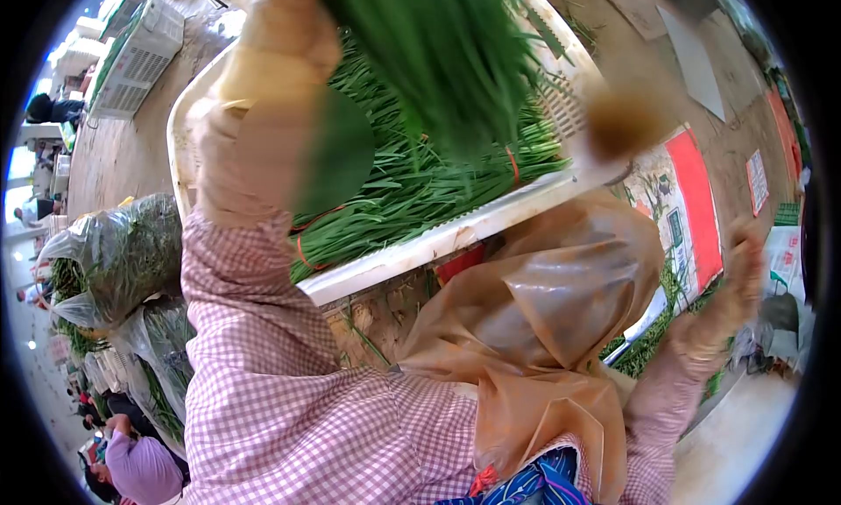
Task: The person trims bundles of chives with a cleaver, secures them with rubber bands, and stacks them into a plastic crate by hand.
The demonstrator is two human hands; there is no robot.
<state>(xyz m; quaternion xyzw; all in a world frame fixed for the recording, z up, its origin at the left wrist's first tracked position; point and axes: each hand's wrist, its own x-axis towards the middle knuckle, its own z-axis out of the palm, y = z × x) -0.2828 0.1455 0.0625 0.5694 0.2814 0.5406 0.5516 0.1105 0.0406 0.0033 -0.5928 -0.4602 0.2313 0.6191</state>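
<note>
A worker in a pink-and-white checked shirt (pixel 307 426) lifts a thick bunch of long, slender green leaves (pixel 429 58) above a white plastic crate with perforated walls (pixel 412 253). The left hand (pixel 298 23), at the upper edge of view, meets the bunch along its left side; the leaves fan down and rightward from that grip, over the crate. The grip appears closed on the bunch, though blur and the frame's edge hide the fingertips. Below, more green bundles (pixel 368 220) bound with thin red bands (pixel 513 166) fill the crate. The right hand (pixel 745 264) is raised well apart to the side, edge-on and smeared; how far open its grip is, one cannot tell. A translucent amber plastic apron (pixel 543 277) drapes the worker's lap beside the crate. At left stand clear plastic bags of greens (pixel 131 251), near a person in a lavender top (pixel 144 466).
</note>
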